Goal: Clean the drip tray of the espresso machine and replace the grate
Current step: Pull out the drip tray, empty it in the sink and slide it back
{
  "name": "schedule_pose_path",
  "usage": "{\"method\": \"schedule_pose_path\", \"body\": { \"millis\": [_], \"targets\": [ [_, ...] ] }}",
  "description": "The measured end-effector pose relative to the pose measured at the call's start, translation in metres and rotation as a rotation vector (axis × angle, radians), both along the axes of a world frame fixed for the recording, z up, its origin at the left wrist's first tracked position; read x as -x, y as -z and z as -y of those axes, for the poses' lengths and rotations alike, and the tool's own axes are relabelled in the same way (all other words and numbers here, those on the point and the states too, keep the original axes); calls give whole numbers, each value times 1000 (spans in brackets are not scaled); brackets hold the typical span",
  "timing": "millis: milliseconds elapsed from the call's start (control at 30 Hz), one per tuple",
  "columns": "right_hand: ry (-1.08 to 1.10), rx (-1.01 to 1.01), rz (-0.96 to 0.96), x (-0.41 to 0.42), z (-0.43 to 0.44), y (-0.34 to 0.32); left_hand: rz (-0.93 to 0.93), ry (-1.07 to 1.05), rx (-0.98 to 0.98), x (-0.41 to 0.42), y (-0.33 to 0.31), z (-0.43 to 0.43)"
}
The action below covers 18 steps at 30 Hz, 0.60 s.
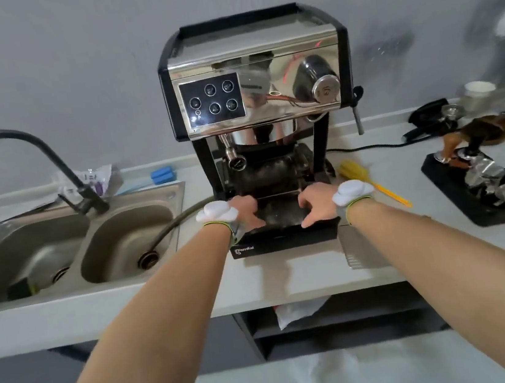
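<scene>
Chrome-and-black espresso machine (259, 94) at centre of a pale grey counter (162, 299), against a grey wall. Black rectangular drip tray (285, 241) at the machine's base, near edge toward the viewer, white logo on its front face. Dark, wet-looking inside of the tray open to view, no grate on it. Ribbed silver metal grate (357, 251) apparently lying flat on the counter just right of the tray, mostly hidden behind the right forearm, so hard to confirm.

Left hand (246, 213) on the tray's left rim, fingers curled over the edge, thumb pointing toward the tray's middle; gripping the tray. Right hand (317, 203) likewise clasped on the right rim. White round device strapped to each wrist.

Left of the machine: stainless steel double sink (69, 247) with black curved tap (33, 168), blue sponge (164, 174) on the far ledge. Grey hose running from the machine into the right basin.

Right of the machine: yellow-bristled brush with orange handle (368, 180) on the counter, then a black rubber mat (482, 193) well apart, bearing shiny metal coffee tools.
</scene>
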State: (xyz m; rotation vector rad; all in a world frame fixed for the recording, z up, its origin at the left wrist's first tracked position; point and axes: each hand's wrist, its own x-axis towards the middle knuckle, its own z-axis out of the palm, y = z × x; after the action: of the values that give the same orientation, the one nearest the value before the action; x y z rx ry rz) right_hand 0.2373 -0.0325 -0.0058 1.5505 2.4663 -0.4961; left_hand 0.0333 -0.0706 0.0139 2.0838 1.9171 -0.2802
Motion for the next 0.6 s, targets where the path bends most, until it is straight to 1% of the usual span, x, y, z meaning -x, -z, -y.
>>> {"method": "schedule_pose_path", "body": {
  "millis": [67,133,267,333,433,600],
  "targets": [
    [-19,9,57,4,4,18,41,-2,24,10,29,3],
    [-37,-23,97,2,9,35,42,10,30,14,58,7],
    [-74,-133,143,1,16,58,-16,40,-63,17,95,9],
    [-91,-177,155,1,17,62,-20,68,-93,18,98,6],
    [-83,-187,154,0,20,59,-5,96,-76,19,93,6],
    [-68,-75,131,-5,30,38,16,29,-52,16,72,25]
  ]
}}
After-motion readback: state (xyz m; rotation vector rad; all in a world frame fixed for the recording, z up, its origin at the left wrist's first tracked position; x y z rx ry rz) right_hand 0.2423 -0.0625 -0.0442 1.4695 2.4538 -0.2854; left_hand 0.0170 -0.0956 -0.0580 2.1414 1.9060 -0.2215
